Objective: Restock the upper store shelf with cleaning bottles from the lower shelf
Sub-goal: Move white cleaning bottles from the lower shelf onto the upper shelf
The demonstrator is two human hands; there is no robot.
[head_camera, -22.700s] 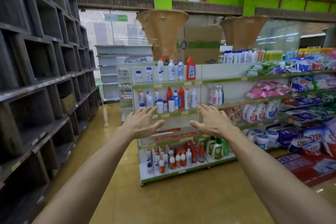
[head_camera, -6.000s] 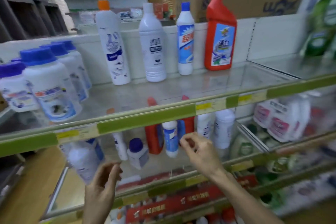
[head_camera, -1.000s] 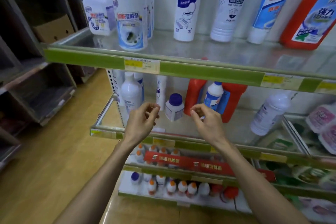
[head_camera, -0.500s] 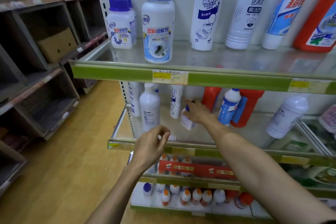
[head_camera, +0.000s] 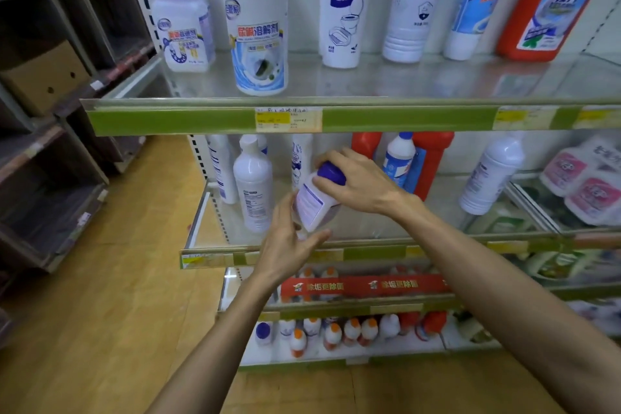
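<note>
Between the two hands, in front of the lower shelf and just above its front rail, a small white bottle with a blue cap is held tilted, cap up and leaning toward the right. Fingers of the right hand are curled over the cap and the bottle's shoulder, pinching it from above, while the left hand cups the base from below, its fingers spread up along the bottle's left side and its thumb pressed under the bottom. Just left of the left fingers stands a tall white bottle on the lower shelf; behind the right fingers stand a red bottle and a blue-capped white one. Above both hands runs the upper shelf with its green front strip, carrying a blue-capped white jar near the front and, further back, a row of taller bottles. Well below the fingers, small orange-capped bottles line the bottom shelf.
</note>
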